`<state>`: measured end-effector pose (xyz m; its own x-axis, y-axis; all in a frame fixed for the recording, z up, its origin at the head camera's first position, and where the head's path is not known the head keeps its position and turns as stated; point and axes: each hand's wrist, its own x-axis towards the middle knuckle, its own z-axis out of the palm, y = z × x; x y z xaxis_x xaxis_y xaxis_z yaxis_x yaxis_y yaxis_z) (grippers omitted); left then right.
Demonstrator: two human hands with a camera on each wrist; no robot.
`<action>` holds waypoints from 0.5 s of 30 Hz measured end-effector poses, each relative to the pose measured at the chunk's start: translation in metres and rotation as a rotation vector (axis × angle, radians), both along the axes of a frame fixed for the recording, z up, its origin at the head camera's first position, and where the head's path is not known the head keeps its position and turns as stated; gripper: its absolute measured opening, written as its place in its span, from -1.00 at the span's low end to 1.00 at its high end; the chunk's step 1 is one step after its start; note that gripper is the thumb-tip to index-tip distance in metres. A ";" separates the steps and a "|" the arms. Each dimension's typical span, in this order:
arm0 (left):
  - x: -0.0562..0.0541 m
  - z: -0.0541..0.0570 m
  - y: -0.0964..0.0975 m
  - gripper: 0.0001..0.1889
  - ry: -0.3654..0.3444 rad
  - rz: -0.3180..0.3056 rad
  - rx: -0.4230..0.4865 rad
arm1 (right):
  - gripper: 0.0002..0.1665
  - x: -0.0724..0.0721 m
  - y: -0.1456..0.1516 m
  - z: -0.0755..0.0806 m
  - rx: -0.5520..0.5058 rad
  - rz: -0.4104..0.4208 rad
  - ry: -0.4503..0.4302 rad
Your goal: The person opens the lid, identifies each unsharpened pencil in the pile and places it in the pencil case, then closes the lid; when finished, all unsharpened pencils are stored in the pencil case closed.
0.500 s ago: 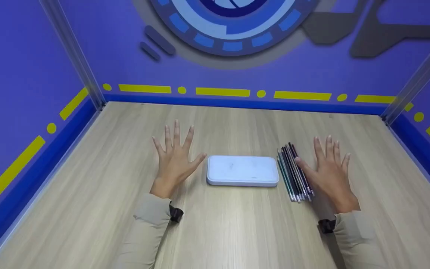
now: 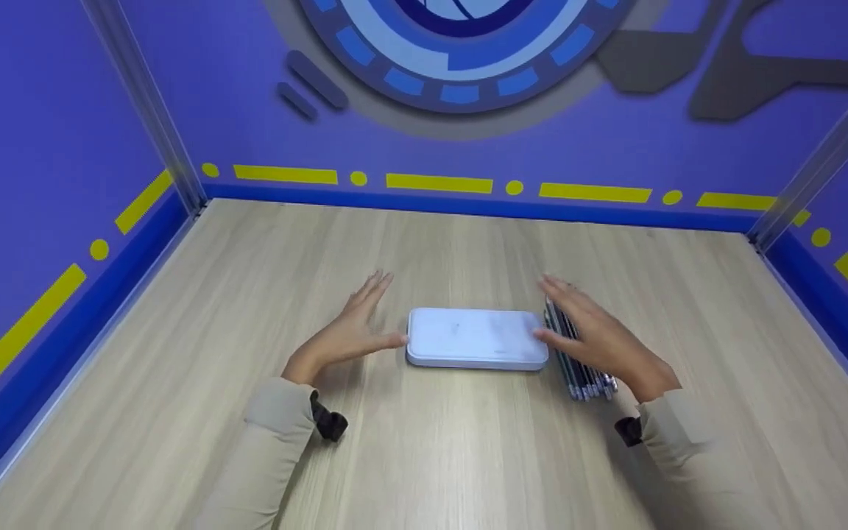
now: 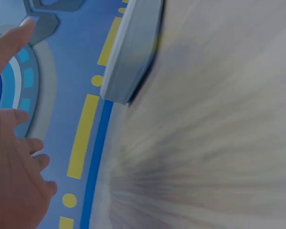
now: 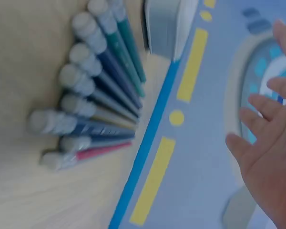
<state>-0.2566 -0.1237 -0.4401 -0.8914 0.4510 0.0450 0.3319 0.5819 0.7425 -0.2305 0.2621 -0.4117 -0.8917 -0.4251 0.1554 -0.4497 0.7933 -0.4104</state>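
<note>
White case [image 2: 474, 338] sits between my left grip [image 2: 347, 335] and right grip [image 2: 601, 335], both spread, empty; low right sweep could scatter pencils [image 2: 577, 374].

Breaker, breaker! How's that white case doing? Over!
Left grip, right grip: empty, flanking. White case: flat on table, unheld. Possible obstacle: pencils at case's right end.

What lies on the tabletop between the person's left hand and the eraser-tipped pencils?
The flat white case lies between the left hand and the eraser-tipped pencils, as the head view shows; the right hand partly covers the pencils there.
</note>
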 end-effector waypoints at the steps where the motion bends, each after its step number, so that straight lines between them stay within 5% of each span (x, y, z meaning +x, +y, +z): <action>1: -0.001 -0.002 0.000 0.10 -0.019 -0.010 0.004 | -0.03 -0.001 -0.005 0.000 0.021 0.025 -0.011; 8: -0.003 -0.019 0.004 0.15 -0.100 -0.055 0.044 | -0.03 -0.008 -0.036 0.000 0.168 0.185 0.013; 15: -0.002 -0.031 0.012 0.18 -0.103 -0.081 0.044 | -0.04 -0.010 -0.059 -0.005 0.269 0.221 -0.044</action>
